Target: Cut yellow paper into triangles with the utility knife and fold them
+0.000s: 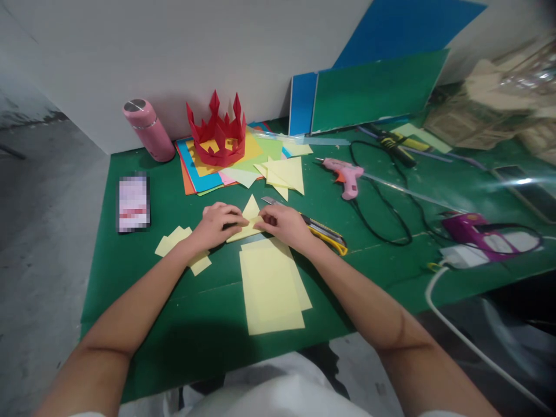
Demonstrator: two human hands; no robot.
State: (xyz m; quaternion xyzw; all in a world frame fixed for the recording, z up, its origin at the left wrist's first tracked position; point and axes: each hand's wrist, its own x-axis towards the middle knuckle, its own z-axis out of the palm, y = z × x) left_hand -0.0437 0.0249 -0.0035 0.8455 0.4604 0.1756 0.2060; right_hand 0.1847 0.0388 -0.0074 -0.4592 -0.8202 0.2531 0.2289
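Observation:
Between my hands a piece of pale yellow paper (246, 230) lies on the green table, folded, with a pointed corner sticking up away from me. My left hand (220, 223) presses its left side with the fingertips. From the right, my right hand (284, 225) pinches the paper's edge between thumb and curled fingers. A yellow-handled utility knife (328, 233) lies partly under my right hand and wrist. Nearer to me is a small stack of yellow paper sheets (273, 286). Small yellow paper offcuts (174, 240) lie partly beneath my left wrist.
A red paper crown (221, 139) stands on coloured sheets (191, 168) at the back, beside folded yellow triangles (286, 174). A pink bottle (150, 130) stands at the back left. Right of centre lie a pink glue gun (343, 174), its black cord and a purple power strip (478, 234).

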